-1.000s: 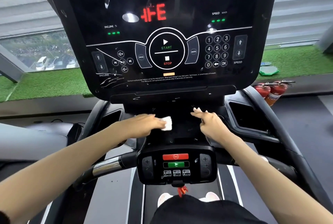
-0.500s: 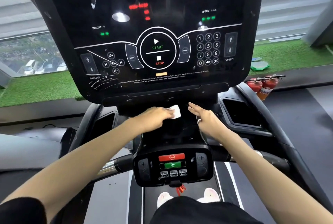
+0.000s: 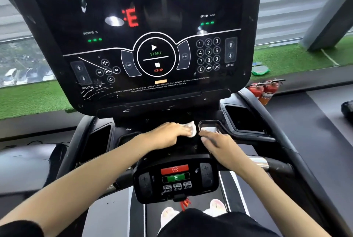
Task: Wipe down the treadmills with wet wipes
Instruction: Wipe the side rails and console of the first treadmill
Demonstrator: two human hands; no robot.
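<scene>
The treadmill's black tray (image 3: pixel 183 150) under the screen is carrying a white wet wipe (image 3: pixel 192 131), which the left hand (image 3: pixel 168 134) is gripping and pressing against it. The right hand (image 3: pixel 219 145) is resting just beside it with its fingers flat. The belt (image 3: pixel 150 215) is bearing two feet in white slippers (image 3: pixel 168 215). On the dark floor (image 3: pixel 315 122) to the right, two red fire extinguishers (image 3: pixel 265 89) are standing close together.

Gloss, chrome and soft cloth.
The console panel (image 3: pixel 152 36) is glossy, smooth black, scuffed white at its lower left corner; the wet wipe (image 3: pixel 192 129) looks soft and crumpled; the handlebar (image 3: pixel 257 162) shows polished metal; the turf (image 3: pixel 28 101) is rough green pile.
</scene>
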